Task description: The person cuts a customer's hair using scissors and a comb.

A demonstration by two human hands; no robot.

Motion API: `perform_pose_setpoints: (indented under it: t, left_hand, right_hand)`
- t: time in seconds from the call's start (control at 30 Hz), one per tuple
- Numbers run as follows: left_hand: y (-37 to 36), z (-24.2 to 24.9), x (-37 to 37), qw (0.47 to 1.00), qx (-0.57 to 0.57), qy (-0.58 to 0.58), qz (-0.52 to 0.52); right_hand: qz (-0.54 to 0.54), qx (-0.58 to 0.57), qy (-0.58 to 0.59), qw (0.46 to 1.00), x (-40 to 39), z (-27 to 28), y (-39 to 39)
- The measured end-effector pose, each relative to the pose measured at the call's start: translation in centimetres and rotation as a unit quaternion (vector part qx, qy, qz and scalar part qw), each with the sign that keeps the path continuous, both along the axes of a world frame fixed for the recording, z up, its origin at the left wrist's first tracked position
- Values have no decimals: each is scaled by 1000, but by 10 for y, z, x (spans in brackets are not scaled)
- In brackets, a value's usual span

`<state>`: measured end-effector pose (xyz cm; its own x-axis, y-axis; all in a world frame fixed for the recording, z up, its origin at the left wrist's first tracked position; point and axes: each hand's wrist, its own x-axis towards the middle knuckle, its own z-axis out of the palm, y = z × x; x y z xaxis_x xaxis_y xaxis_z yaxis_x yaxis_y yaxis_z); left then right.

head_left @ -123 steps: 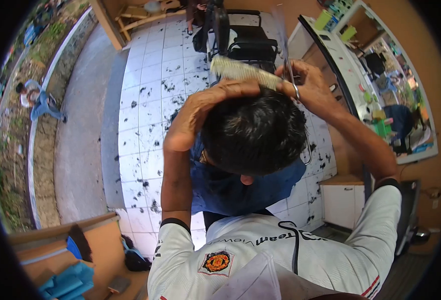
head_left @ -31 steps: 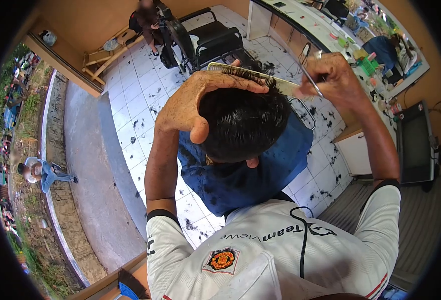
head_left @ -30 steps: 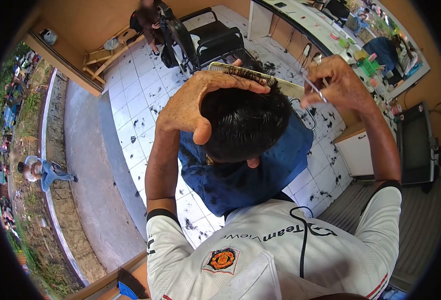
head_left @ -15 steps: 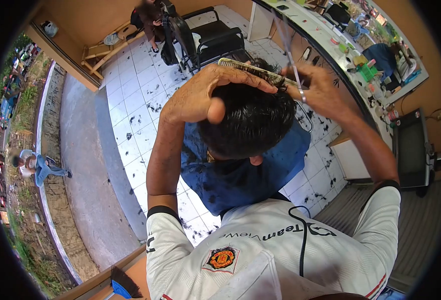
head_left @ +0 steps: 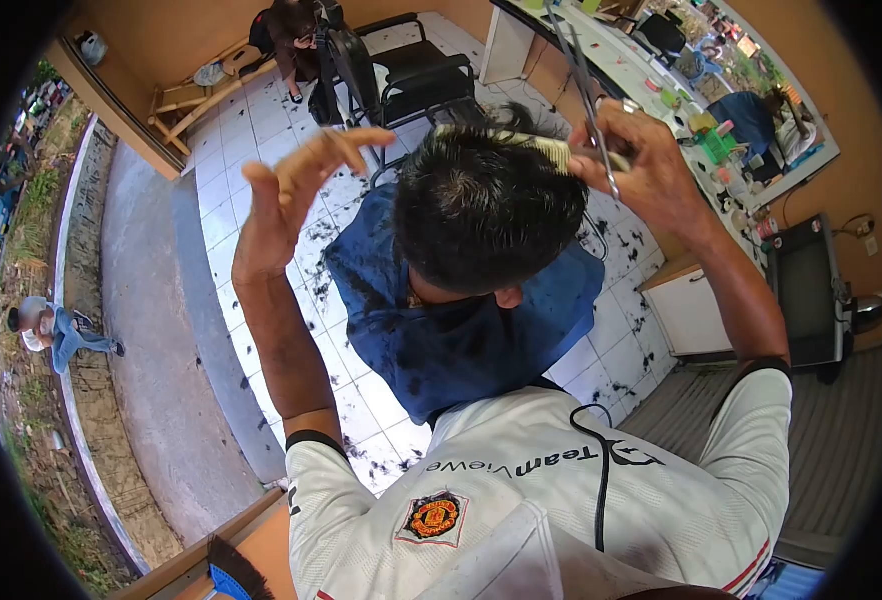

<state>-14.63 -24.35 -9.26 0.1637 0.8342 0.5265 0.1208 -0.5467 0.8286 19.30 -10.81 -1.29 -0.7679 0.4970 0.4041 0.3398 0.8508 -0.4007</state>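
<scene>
A seated person's head with short dark hair (head_left: 491,215) is in front of me, and a blue cape (head_left: 471,350) sprinkled with hair clippings covers the shoulders. My right hand (head_left: 651,170) grips a pale comb (head_left: 556,153) and a pair of scissors (head_left: 583,85) together. The comb's teeth are in the hair at the front of the head, partly hidden by strands. The scissors point upward, away from the hair. To the left of the head, my left hand (head_left: 286,205) is raised with its fingers apart, holding nothing.
Cut hair litters the white tiled floor (head_left: 356,400). Beyond the head stands a black barber chair (head_left: 421,75), with another person (head_left: 296,45) beside it. On the right are a cluttered counter (head_left: 651,105), a mirror (head_left: 811,150) and a television (head_left: 806,290). A broom (head_left: 236,575) lies at lower left.
My left hand has come off the hair and moved left, its fingers spreading. The comb has shifted slightly to the left hand's former place less covered, still in the hair, with the scissors still in my right hand.
</scene>
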Motion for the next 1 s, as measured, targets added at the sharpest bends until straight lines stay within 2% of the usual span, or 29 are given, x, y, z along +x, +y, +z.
perform_pose_setpoints:
  t: [0.03, 0.07, 0.13, 0.17, 0.2, 0.23, 0.3, 0.37, 0.43, 0.5, 0.53, 0.57, 0.6, 0.63, 0.7, 0.73, 0.8, 0.83, 0.9, 0.93, 1.0]
  left_hand:
    - [-1, 0, 0, 995, 21, 45, -84]
    - [-4, 1, 3, 989, -49, 115, -74]
    - [1, 9, 26, 980, -19, 175, -90]
    - [8, 11, 35, 979, 30, 171, -104]
    - [14, 14, 44, 976, 80, 165, -118]
    - [19, 22, 53, 972, 80, 194, -101]
    - [28, 28, 65, 968, 83, 222, -83]
    - [34, 31, 70, 986, 18, 146, -75]
    - [40, 33, 73, 986, 14, 154, -65]
    - [44, 27, 74, 989, 61, 104, -86]
    - [46, 25, 73, 989, 59, 104, -85]
    - [49, 23, 72, 989, 60, 94, -100]
    - [50, 20, 70, 988, 62, 84, -114]
    - [51, 15, 71, 988, 62, 84, -111]
    - [51, 7, 74, 994, 55, 14, -90]
    - [51, 6, 75, 995, 52, -9, -83]
    - [54, 10, 73, 984, 111, -5, -138]
    - [52, 12, 72, 985, 110, -5, -135]
    - [49, 17, 70, 984, 123, 46, -117]
    - [49, 18, 70, 984, 127, 63, -111]
    - [50, 17, 72, 982, 144, 59, -110]
  right_hand:
    - [-1, 1, 0, 1000, 2, 3, -4]
    - [-4, -74, -27, 997, 4, 6, -7]
    - [9, -209, -43, 977, 4, 2, 0]
    - [7, -209, -41, 977, 3, 6, 1]
    - [-25, -278, -63, 958, 1, 17, -2]
    - [-57, -346, -84, 933, -2, 24, -4]
    - [-59, -359, -65, 929, 0, 26, 1]
    - [-39, -381, -59, 922, 2, 29, 13]
    - [-57, -364, -25, 930, 0, 16, 23]
    - [-19, -148, 86, 985, -4, -13, 39]
    - [-95, -176, 13, 980, -10, -1, 12]
    - [-93, -177, 12, 980, -13, -4, 9]
    - [-16, -34, 52, 998, -16, -9, 8]
    - [61, 110, 92, 988, -18, -11, 9]
    - [61, 122, 115, 984, -5, 4, 16]
    - [1, 47, -44, 998, 13, 17, 23]
    - [-39, -74, -273, 958, 22, 46, 20]
    - [-37, -74, -274, 958, 21, 43, 16]
    - [85, 89, -199, 972, 18, 33, 7]
    - [108, 128, -189, 968, 12, 31, 5]
    - [88, 81, -222, 968, 6, 37, 5]
